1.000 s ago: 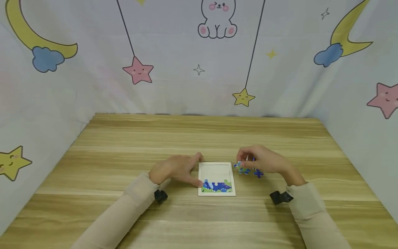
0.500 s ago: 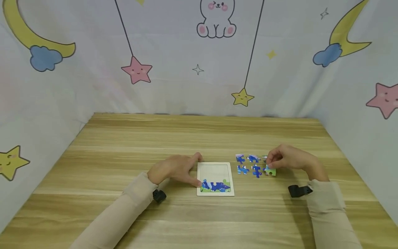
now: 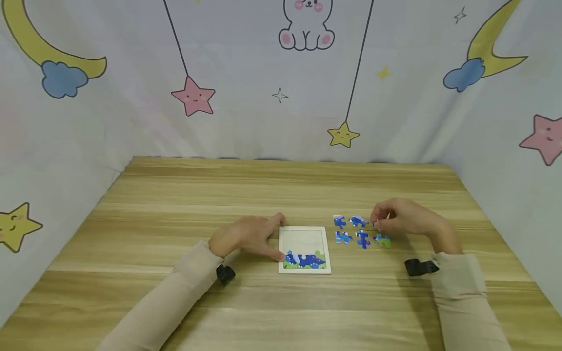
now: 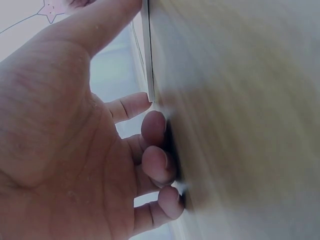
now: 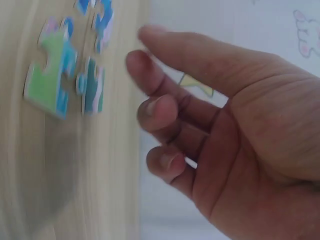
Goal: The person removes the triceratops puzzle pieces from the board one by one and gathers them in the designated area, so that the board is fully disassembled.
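Puzzle pieces: lying near the frame. With left hand spread, touching the frame. With right hand bending loosely, hovering by pieces.

The place looked like a small curtained-off booth done up as a children's play corner; whether it stood in a home, a studio or a lab could not be told. White printed fabric closed in the back and both sides of a wood-grain tabletop, hanging in soft folds. Its print was a nursery one: yellow crescent moons, blue clouds, smiling pink stars and yellow stars, and a white cartoon animal. A colourful jigsaw tray suited that decor, while the black wrist cameras at the beige sleeves marked a recording set-up.
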Motion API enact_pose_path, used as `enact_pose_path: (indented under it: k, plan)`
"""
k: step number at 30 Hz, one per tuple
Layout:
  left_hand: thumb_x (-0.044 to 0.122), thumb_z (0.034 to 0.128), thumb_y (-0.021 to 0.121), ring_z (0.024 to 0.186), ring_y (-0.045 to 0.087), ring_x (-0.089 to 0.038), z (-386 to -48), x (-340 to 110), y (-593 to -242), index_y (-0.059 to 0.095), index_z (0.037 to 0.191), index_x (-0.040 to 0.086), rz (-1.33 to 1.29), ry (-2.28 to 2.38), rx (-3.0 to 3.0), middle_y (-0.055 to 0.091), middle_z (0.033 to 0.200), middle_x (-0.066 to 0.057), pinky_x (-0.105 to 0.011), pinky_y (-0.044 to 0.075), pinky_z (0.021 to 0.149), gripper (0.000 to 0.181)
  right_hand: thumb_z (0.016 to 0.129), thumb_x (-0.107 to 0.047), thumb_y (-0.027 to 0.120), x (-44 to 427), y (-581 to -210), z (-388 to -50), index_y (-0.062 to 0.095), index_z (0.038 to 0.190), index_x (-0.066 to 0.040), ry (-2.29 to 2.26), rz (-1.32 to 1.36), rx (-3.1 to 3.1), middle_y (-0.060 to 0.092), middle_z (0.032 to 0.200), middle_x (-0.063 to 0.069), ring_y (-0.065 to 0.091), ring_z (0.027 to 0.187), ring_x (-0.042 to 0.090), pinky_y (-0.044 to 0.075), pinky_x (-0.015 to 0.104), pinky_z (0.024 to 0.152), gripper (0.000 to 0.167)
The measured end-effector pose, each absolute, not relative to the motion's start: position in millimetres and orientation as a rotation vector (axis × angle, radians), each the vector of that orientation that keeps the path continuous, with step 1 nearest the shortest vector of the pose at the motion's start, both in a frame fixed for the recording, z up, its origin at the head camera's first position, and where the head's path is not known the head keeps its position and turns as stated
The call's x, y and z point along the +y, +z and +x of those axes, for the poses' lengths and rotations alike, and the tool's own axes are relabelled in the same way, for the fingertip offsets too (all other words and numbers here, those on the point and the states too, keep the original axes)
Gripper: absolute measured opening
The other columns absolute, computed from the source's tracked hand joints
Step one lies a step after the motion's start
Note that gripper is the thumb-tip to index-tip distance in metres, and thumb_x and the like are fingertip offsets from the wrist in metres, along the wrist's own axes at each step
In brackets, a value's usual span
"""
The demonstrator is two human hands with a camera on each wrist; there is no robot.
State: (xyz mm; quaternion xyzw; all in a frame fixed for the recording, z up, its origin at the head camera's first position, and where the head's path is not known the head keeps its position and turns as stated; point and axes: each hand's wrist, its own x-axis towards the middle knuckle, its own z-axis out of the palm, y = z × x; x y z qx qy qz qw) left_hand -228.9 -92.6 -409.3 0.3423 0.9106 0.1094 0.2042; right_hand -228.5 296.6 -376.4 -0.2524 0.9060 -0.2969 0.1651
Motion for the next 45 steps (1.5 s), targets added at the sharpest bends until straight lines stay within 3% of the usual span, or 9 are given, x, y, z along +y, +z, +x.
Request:
enact_pose_path:
  k: [4,12,19,24,39,45]
  plan:
    - [0.062,0.082,0.073,0.078,0.053,-0.016,-230,-93,-410,0.038,0.139,0.017,0.944,0.298,2.539,0.059,0.088,0.001,-0.034,0.045,0.073,0.081,0.098,-0.012,0.065,271,-377,-228,0.07,0.101,-0.008,-0.885,-0.75,2.552,0.064,0.081,0.006,0.054,0.07,0.015,0.045,0.028,0.062,0.007]
    - [0.062,0.084,0.071,0.081,0.055,-0.017,-230,-93,-410,0.036,0.14,0.015,0.935,0.313,2.529,0.062,0.096,-0.002,-0.036,0.046,0.078,0.081,0.095,-0.012,0.068,203,-393,-218,0.068,0.114,-0.006,-0.816,-0.946,2.489,0.062,0.079,-0.005,0.051,0.064,0.008,0.044,0.025,0.058,0.02]
    - [0.062,0.0755,0.079,0.085,0.057,-0.016,-228,-96,-408,0.035,0.14,0.016,0.925,0.339,2.507,0.061,0.1,-0.002,-0.035,0.047,0.08,0.091,0.092,-0.014,0.073,157,-402,-199,0.062,0.124,-0.005,-0.86,-1.038,2.354,0.06,0.079,-0.009,0.051,0.062,0.005,0.043,0.023,0.06,0.035]
    - [0.061,0.0758,0.08,0.084,0.055,-0.016,-228,-96,-406,0.034,0.141,0.014,0.971,0.323,2.5,0.06,0.099,-0.002,-0.035,0.047,0.079,0.092,0.09,-0.016,0.077,140,-411,-191,0.057,0.126,-0.002,-0.864,-1.058,2.335,0.056,0.075,-0.011,0.049,0.065,0.002,0.043,0.022,0.065,0.044]
    - [0.061,0.0741,0.081,0.082,0.054,-0.016,-225,-92,-402,0.036,0.139,0.014,0.967,0.306,2.517,0.059,0.099,0.0,-0.035,0.048,0.079,0.092,0.09,-0.018,0.077,138,-422,-188,0.047,0.119,-0.012,-0.884,-1.106,2.344,0.04,0.069,-0.004,0.033,0.06,0.003,0.03,0.022,0.061,0.042]
    - [0.061,0.0736,0.082,0.086,0.057,-0.015,-225,-92,-404,0.036,0.139,0.016,0.95,0.312,2.51,0.061,0.106,0.0,-0.034,0.048,0.082,0.092,0.097,-0.011,0.067,136,-424,-190,0.051,0.108,-0.011,-0.992,-1.128,2.375,0.047,0.075,-0.006,0.042,0.063,0.003,0.037,0.023,0.063,0.02]
